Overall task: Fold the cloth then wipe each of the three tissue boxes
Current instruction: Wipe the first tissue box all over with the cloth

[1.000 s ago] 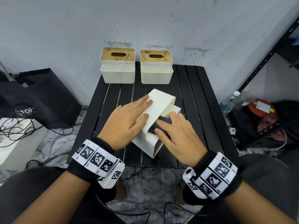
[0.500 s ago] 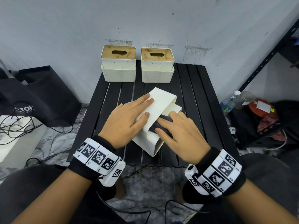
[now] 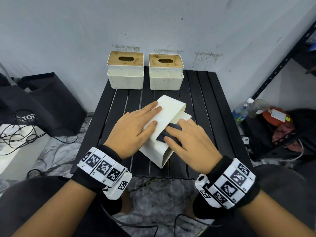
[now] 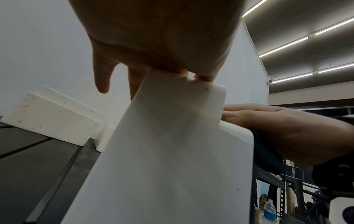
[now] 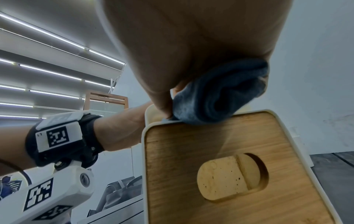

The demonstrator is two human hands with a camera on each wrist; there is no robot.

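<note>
Little has moved in a second: both hands stay on the tipped cream plastic tissue box (image 3: 168, 115), lying on its side mid-table, wooden lid (image 5: 220, 159) toward the right. Left to right: the left hand (image 3: 135, 124) lies flat on the box's upturned side, fingers straight and slightly spread; the right hand (image 3: 189, 139) presses the folded dark blue cloth (image 3: 168, 132) against it, fingers extended. Two upright speckled tissue boxes (image 3: 125, 72) (image 3: 166, 73) line the slatted black table's (image 3: 205, 103) far edge by the grey wall, open slats between.
</note>
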